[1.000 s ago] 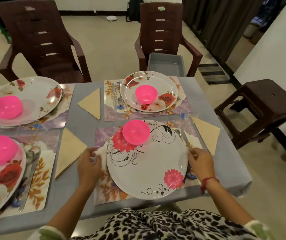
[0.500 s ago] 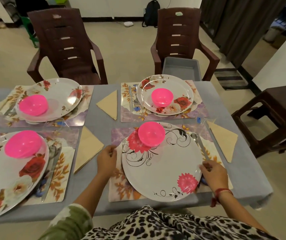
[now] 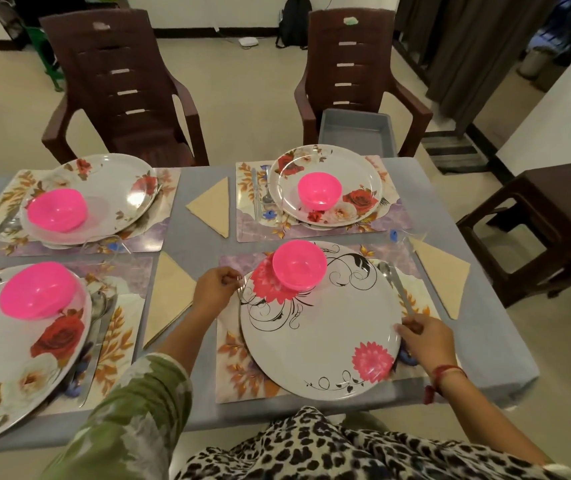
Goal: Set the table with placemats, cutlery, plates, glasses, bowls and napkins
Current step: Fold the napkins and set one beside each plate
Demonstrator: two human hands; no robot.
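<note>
Step in hand: judged to be squaring the cutlery at the near right place; all four places already carry plate and bowl.
Right hand [image 3: 422, 341]: fingers curled on the handle end of a spoon [image 3: 388, 273] lying just beside the plate's right rim.
Left hand [image 3: 213, 289]: fingers curled at the plate's left rim; whether they pinch the rim or a piece of cutlery cannot be told.
Flower plate [image 3: 318, 334]: on a leaf-print placemat [image 3: 242, 368], near the table [image 3: 194, 251] edge.
Next move: likely needs the spoon laid straight on the mat without nudging the plate.
Near pink bowl [image 3: 299, 265]: upright on the plate's far edge, nothing in it.
Napkin [image 3: 443, 275]: folded triangle, right of the mat.
Other pink bowls: near-left [image 3: 36, 289], far-left [image 3: 57, 209], far-right [image 3: 319, 190], each on a rose plate, each holding nothing.
Grey tray [image 3: 353, 133]: on the far right chair [image 3: 356, 64]; no contents show.
</note>
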